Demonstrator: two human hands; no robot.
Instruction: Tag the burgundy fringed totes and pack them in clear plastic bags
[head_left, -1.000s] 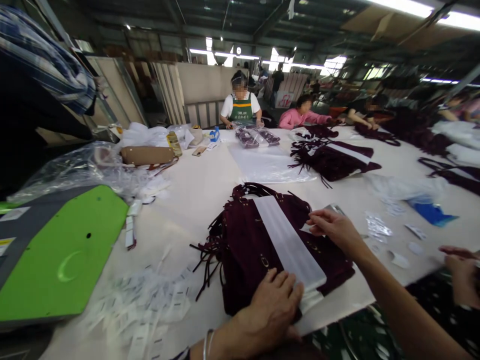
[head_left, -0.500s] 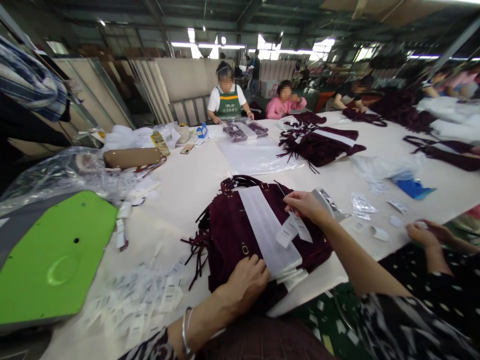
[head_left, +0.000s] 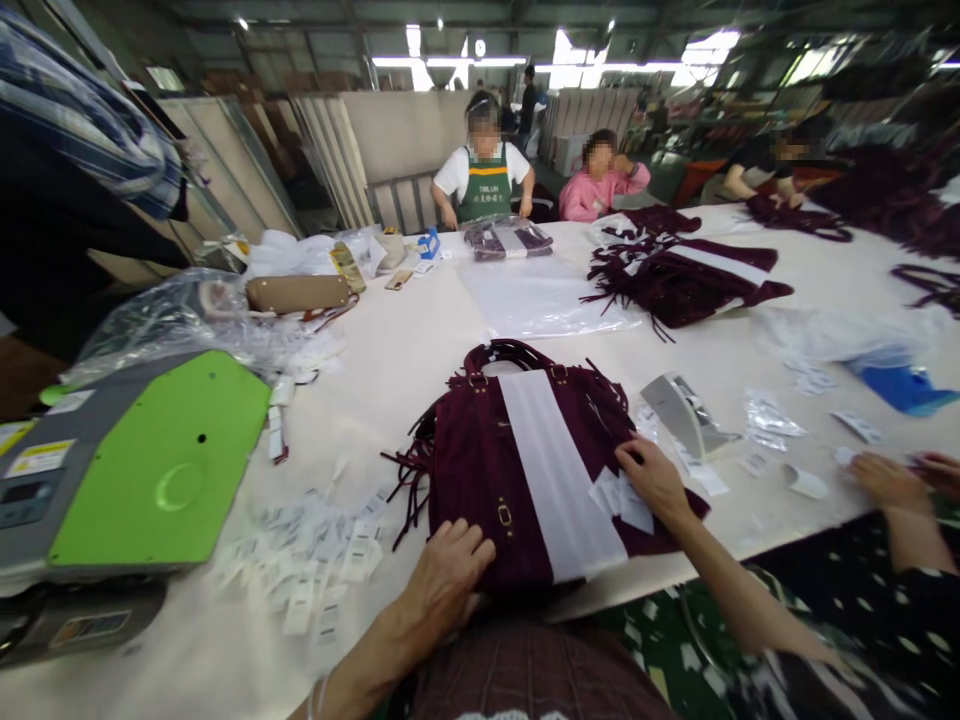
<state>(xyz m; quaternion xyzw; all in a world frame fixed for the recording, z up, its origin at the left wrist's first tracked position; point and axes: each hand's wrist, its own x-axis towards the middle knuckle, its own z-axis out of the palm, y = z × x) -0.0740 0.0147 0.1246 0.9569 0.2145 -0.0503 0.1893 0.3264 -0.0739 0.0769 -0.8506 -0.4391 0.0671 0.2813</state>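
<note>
Plainly, a burgundy bag (head_left: 480, 455) lies on the white table (head_left: 390, 400). At its near-left edge the left hand (head_left: 448, 568) rests, fingers bent, thumb hidden, grip unclear. On its right side, the right hand (head_left: 654, 478) curls its fingers at white tags (head_left: 632, 508); any hold cannot be made out. Well right of the bag, a co-worker's hands (head_left: 892, 487) are partly cut off.
</note>
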